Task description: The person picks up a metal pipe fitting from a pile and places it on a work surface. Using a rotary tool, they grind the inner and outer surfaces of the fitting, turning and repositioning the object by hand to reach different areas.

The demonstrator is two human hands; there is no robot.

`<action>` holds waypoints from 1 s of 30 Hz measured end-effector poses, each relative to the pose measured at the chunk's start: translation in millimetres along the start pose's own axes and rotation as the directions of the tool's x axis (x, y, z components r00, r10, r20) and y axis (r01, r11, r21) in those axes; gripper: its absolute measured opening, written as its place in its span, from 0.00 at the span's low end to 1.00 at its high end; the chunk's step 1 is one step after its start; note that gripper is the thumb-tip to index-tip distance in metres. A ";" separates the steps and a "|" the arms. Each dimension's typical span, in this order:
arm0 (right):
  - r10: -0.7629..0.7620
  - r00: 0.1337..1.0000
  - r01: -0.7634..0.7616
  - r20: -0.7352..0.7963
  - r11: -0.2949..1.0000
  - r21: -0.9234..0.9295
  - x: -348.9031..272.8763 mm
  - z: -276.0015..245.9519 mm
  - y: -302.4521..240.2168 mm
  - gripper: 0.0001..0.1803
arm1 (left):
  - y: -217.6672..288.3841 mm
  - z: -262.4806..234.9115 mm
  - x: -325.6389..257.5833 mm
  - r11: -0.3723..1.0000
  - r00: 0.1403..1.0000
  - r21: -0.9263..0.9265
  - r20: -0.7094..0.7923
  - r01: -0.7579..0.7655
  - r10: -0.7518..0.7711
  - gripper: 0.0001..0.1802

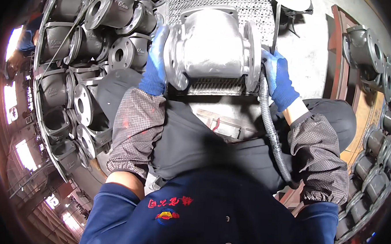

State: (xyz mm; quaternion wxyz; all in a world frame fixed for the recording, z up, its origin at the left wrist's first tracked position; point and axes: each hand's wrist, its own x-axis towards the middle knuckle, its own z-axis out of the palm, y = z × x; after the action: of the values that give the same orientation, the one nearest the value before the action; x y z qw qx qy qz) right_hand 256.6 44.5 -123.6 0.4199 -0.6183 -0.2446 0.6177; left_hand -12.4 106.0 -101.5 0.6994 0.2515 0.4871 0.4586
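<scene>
A grey cast-metal valve body [215,45] lies on its side in front of me, with a round flange at its left and right ends. My left hand [156,62], in a blue-and-white glove, grips the left flange from outside, its fingers partly hidden. At the right flange, my gloved right hand [276,75] closes around the upper end of a grey corrugated hose [266,112]. Whatever is fitted to that hose end is mostly covered by the hand. Downward from there, the hose runs over my right thigh.
Under the valve body is a textured metal grate [179,2]. Many similar castings [53,88] are stacked in a rack at left. More castings [373,184] line the right side, beside a reddish-brown metal frame [336,54]. A round-topped stool [294,2] stands at the far right.
</scene>
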 end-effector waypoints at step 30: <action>0.075 0.995 -0.057 -0.069 0.970 0.237 -169.5 54.3 -18.6 0.20 | 4.2 27.1 -27.8 0.989 0.995 -0.105 0.023 0.102 -0.100 0.25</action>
State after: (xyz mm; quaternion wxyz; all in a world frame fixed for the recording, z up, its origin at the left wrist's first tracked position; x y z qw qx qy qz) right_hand 188.1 -73.1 -7.4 0.4784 -0.5958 -0.1328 0.6313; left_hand 7.7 85.8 -74.7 0.7383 0.1932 0.4680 0.4456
